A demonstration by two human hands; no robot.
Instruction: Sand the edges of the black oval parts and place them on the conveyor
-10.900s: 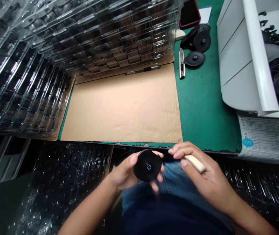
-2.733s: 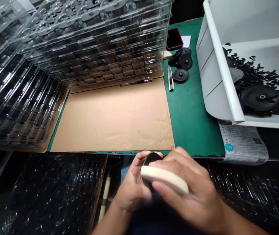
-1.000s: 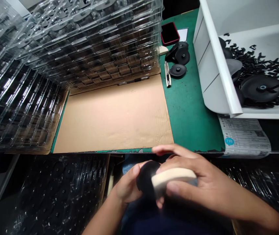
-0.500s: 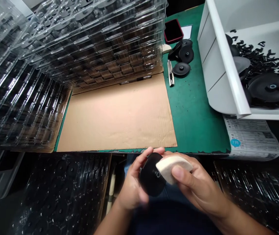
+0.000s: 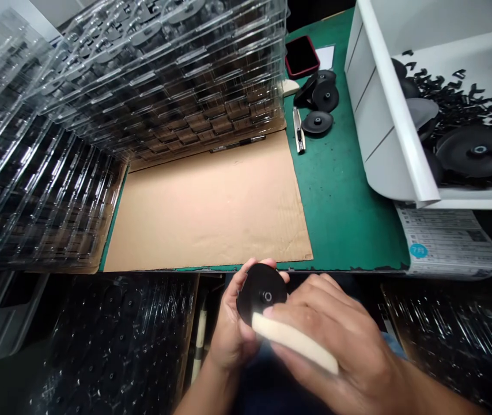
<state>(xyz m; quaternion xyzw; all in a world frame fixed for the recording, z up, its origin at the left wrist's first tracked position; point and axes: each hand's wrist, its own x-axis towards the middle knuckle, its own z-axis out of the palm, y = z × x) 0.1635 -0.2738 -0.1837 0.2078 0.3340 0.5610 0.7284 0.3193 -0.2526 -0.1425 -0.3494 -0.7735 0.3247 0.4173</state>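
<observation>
A round black disc (image 5: 260, 286) with a small hub and metal ring rests in my left hand (image 5: 229, 328), its fingers curled around the far and left rim. The disc's face is turned up toward me. My right hand (image 5: 345, 334) grips a cream-coloured pad (image 5: 295, 341), thick and felt-like, held on edge. One end of the pad meets the disc's near edge, beside the hub; whether it presses on the surface I cannot tell. Both hands are just off the near edge of the bench, above the lap.
Stacked clear plastic trays (image 5: 177, 75) line the back and left of the cardboard sheet (image 5: 207, 213). On the green bench top (image 5: 341, 196) lie a utility knife (image 5: 299, 131) and several black discs (image 5: 317, 122). A white bin (image 5: 395, 104) at right holds small black parts and discs.
My right hand has turned over and come nearer, tipping the pad from flat to on edge and lowering it to the disc's near side. The disc now faces up more.
</observation>
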